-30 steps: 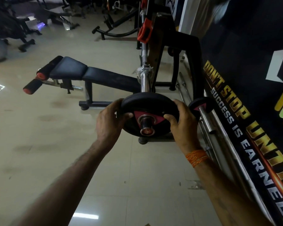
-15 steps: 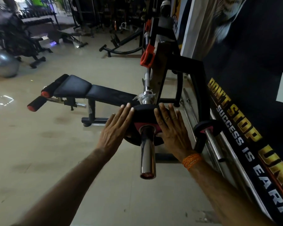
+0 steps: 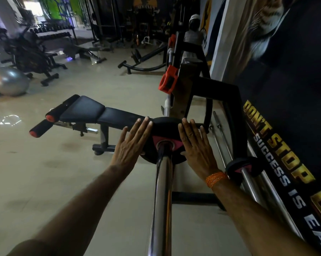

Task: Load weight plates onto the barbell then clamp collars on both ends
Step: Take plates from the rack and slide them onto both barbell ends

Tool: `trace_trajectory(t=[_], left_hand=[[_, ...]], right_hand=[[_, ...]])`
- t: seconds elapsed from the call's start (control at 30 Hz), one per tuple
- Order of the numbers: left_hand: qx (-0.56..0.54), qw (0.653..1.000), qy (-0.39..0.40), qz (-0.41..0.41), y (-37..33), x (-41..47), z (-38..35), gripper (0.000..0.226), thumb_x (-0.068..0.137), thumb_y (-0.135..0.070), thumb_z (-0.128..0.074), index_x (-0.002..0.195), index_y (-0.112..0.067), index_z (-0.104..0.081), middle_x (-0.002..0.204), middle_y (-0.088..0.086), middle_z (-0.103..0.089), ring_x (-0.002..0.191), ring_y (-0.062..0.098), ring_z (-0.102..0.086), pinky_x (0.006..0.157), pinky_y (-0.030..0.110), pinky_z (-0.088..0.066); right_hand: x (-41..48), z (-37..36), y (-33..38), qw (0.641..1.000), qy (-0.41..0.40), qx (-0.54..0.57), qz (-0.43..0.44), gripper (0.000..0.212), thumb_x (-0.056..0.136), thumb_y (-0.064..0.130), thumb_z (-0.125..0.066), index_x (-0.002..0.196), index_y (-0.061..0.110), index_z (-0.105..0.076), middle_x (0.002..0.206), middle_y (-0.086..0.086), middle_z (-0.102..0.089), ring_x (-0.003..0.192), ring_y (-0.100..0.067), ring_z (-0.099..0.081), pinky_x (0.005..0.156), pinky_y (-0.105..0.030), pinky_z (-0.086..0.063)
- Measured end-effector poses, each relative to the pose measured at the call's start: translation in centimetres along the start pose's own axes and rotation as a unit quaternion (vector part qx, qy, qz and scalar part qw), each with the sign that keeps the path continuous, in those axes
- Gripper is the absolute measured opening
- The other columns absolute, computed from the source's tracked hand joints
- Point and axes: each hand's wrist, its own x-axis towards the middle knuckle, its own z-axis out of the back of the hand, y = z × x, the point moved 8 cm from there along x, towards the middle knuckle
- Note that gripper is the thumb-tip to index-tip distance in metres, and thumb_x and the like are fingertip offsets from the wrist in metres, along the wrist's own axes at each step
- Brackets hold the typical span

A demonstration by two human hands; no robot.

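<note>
- On the barbell sleeve (image 3: pixel 160 196), your left hand (image 3: pixel 132 145) and right hand (image 3: pixel 196 146) press flat, fingers straight, against the weight plate (image 3: pixel 165 126).
- Orange collar (image 3: pixel 168 81) sits on the rack beyond.

Floor: pale glossy tiles (image 3: pixel 45 172) with dull stains; a patch of reflected light (image 3: pixel 10 120) lies at the left.
Right wall: dark banner (image 3: pixel 294 108) with gold letters "DON'T STOP" and white "SUCCESS IS"; a tiger's muzzle (image 3: pixel 261 30) is pictured above.
Bench: black padded bench (image 3: pixel 89 111) on black legs, with 2 red-ended foam rollers (image 3: pixel 42 127) at its left end.
Far left: grey exercise ball (image 3: pixel 8 80) on the floor near a black exercise bike (image 3: pixel 30 56); dumbbell rack (image 3: pixel 52 35) behind.
Back: dark machines and a low curved black frame (image 3: pixel 146 66) on the floor.
Light: daylight from a bright opening (image 3: pixel 35 7) at top left; elsewhere dim.
</note>
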Motion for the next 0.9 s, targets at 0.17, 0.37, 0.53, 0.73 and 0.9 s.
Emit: trace_trajectory(t=[0.17,0.37,0.53,0.73,0.9], left_hand=[[-0.02,1.0,0.007,0.011,0.2,0.4,-0.7,0.132,0.071,-0.007,-0.083,0.16,-0.023,0.013,0.169,0.002,0.011,0.156,0.026,-0.003,0.123,0.051,-0.022],[-0.039,0.998,0.035,0.03,-0.4,0.0,0.5,0.13,0.072,-0.015,-0.086,0.161,-0.022,0.008,0.17,0.003,0.009,0.157,0.025,-0.001,0.123,0.053,-0.018],[-0.104,0.991,0.035,0.07,-0.7,-2.5,3.6,0.112,0.083,-0.04,-0.078,0.162,-0.023,0.001,0.17,0.002,0.003,0.157,0.026,-0.003,0.124,0.053,-0.018],[-0.191,0.977,0.013,0.099,-3.4,-5.0,9.7,0.092,0.089,-0.051,-0.067,0.16,-0.023,-0.017,0.166,0.006,-0.025,0.154,0.029,-0.021,0.12,0.053,-0.029],[-0.212,0.977,0.012,0.027,-9.9,-5.7,13.6,0.07,0.091,-0.048,-0.067,0.149,-0.017,-0.044,0.155,0.011,-0.045,0.145,0.031,-0.038,0.116,0.048,-0.033]], right_hand=[[0.5,-0.5,-0.2,1.0,-0.008,-0.009,0.008,0.115,0.083,0.024,-0.078,0.161,0.014,0.006,0.168,-0.009,0.011,0.156,-0.035,-0.009,0.124,-0.057,-0.016],[0.2,0.4,-0.1,0.998,0.046,0.049,-0.021,0.12,0.079,0.02,-0.083,0.162,0.015,0.003,0.17,-0.01,0.005,0.157,-0.031,0.0,0.124,-0.056,-0.019],[-2.6,3.5,0.1,0.982,0.098,0.14,-0.08,0.115,0.085,0.031,-0.078,0.162,0.02,0.007,0.171,-0.003,0.012,0.158,-0.022,0.008,0.127,-0.051,-0.013],[-7.4,10.0,0.3,0.97,0.077,0.177,-0.148,0.08,0.097,0.037,-0.062,0.161,0.019,-0.019,0.17,-0.002,-0.011,0.156,-0.02,-0.014,0.124,-0.046,-0.025],[-11.7,13.8,-1.8,0.958,0.04,0.199,-0.201,0.059,0.102,0.045,-0.05,0.155,0.021,-0.036,0.164,-0.005,-0.032,0.15,-0.024,-0.033,0.117,-0.048,-0.037]])
